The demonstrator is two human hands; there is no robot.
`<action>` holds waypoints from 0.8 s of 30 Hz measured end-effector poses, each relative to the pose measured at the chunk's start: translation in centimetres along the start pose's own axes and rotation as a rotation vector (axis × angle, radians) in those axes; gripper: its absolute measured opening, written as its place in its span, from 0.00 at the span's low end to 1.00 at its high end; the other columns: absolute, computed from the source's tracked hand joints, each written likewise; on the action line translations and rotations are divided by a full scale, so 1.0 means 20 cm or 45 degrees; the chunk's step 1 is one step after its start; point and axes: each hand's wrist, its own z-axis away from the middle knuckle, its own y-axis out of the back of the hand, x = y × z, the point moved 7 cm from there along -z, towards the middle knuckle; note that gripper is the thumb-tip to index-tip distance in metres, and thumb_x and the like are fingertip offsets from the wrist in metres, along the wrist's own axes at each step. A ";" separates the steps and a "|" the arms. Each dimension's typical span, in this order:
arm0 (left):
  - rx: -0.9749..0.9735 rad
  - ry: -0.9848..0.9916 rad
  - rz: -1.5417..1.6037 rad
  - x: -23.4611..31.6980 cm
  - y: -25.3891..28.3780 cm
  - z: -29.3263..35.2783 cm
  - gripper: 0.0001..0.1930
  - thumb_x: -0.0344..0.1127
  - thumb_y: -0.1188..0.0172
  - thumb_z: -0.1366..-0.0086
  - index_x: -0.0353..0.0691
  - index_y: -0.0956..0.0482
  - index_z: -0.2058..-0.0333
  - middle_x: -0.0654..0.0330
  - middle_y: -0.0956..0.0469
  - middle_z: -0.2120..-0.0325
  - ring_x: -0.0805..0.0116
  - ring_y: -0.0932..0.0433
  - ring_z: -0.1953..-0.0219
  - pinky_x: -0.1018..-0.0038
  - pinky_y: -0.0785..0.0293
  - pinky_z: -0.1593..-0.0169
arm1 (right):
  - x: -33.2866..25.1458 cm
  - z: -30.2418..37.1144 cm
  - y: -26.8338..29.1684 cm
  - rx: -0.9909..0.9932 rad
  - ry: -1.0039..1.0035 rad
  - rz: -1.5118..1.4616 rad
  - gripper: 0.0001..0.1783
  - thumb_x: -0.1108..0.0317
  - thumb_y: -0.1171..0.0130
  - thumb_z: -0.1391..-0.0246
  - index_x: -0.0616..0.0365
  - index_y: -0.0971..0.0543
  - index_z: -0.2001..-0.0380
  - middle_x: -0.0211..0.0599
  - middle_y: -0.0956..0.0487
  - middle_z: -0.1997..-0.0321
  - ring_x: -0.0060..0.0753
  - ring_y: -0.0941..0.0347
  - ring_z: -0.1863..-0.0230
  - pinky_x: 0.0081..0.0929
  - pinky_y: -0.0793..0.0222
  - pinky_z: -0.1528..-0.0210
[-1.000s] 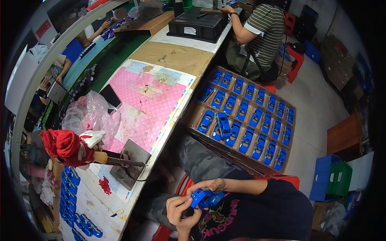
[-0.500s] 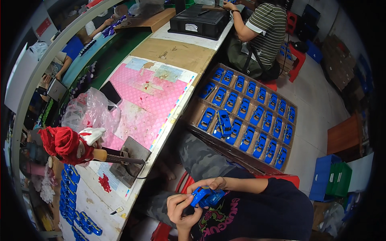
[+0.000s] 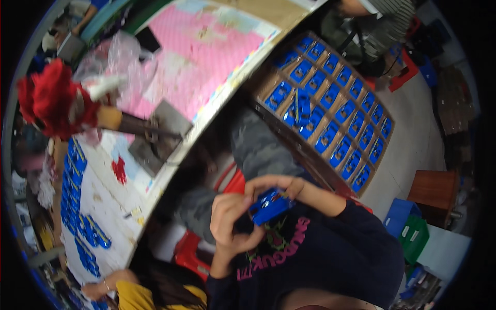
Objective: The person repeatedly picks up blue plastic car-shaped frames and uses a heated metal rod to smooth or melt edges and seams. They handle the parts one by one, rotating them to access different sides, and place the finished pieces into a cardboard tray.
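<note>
A blue toy car (image 3: 271, 205) is held in front of my dark shirt, between my two hands and slightly blurred. My right hand (image 3: 276, 184) grips its upper side, with the fingers curled over the body. Round the car's left end curl the fingers of my left hand (image 3: 227, 222), its thumb below. The car is tilted, and the fingers hide part of it.
Right of the table stands a divided carton (image 3: 310, 132) of blue toy cars. More cars (image 3: 75, 191) line the worktable (image 3: 106, 194). A red-wrapped, wooden-handled tool (image 3: 108, 118) rests on a metal plate. Another person's yellow sleeve (image 3: 133, 295) shows at lower left.
The view has shifted, so the table and carton sit higher. The toy car has turned in my hands. Another person's arm has come in at lower left, with a hand at the table.
</note>
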 end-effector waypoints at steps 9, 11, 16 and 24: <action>0.039 -0.192 -0.026 0.03 0.00 0.03 0.27 0.22 0.42 0.63 0.40 0.43 0.61 0.51 0.28 0.71 0.62 0.28 0.70 0.72 0.35 0.65 | -0.02 -0.01 -0.02 0.029 -0.007 0.017 0.47 0.45 0.37 0.73 0.71 0.40 0.56 0.44 0.32 0.58 0.31 0.33 0.55 0.22 0.39 0.54; 0.073 -0.226 -0.050 0.03 0.01 0.04 0.27 0.22 0.42 0.63 0.41 0.42 0.61 0.51 0.28 0.70 0.62 0.28 0.71 0.73 0.35 0.66 | -0.02 -0.01 -0.02 0.030 -0.007 0.017 0.47 0.45 0.37 0.73 0.71 0.39 0.56 0.44 0.32 0.58 0.32 0.33 0.55 0.22 0.39 0.54; 0.063 -0.264 -0.066 0.03 0.02 0.04 0.24 0.23 0.41 0.63 0.40 0.37 0.64 0.52 0.27 0.70 0.62 0.27 0.72 0.73 0.34 0.67 | -0.02 -0.02 -0.02 0.037 0.015 0.044 0.46 0.45 0.37 0.72 0.72 0.39 0.56 0.45 0.33 0.59 0.32 0.34 0.55 0.23 0.39 0.54; 0.046 -0.180 -0.042 -0.01 0.05 0.05 0.18 0.23 0.40 0.64 0.37 0.28 0.69 0.54 0.25 0.72 0.63 0.26 0.72 0.75 0.33 0.70 | 0.02 -0.01 0.01 0.057 -0.021 0.018 0.47 0.45 0.38 0.71 0.72 0.40 0.55 0.46 0.33 0.59 0.34 0.34 0.55 0.24 0.38 0.54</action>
